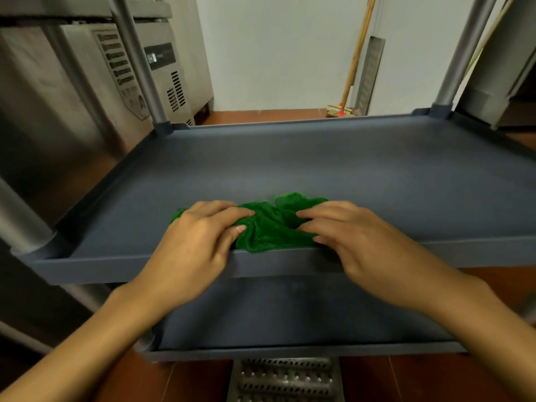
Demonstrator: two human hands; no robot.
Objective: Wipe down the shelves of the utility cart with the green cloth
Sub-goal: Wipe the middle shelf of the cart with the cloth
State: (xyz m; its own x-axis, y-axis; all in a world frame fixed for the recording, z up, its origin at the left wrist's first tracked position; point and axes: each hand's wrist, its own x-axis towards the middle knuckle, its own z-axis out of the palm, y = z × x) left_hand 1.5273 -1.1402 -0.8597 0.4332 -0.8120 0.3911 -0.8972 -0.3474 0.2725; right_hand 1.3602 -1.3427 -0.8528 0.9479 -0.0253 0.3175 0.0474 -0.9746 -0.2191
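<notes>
A crumpled green cloth (269, 224) lies on the middle shelf (333, 169) of a dark grey utility cart, close to the shelf's front rim. My left hand (197, 245) reaches over that rim and pinches the cloth's left part between thumb and fingers. My right hand (351, 242) does the same on the cloth's right part, its fingers curled into the folds. Part of the cloth is hidden under both hands. A lower shelf (304, 314) of the same cart shows beneath my wrists.
Grey metal posts (139, 62) rise at the shelf's corners. A steel appliance (162, 71) stands at the left. A broom (352, 62) leans on the white wall behind. A metal floor drain grate (285, 378) lies in the red tiled floor below.
</notes>
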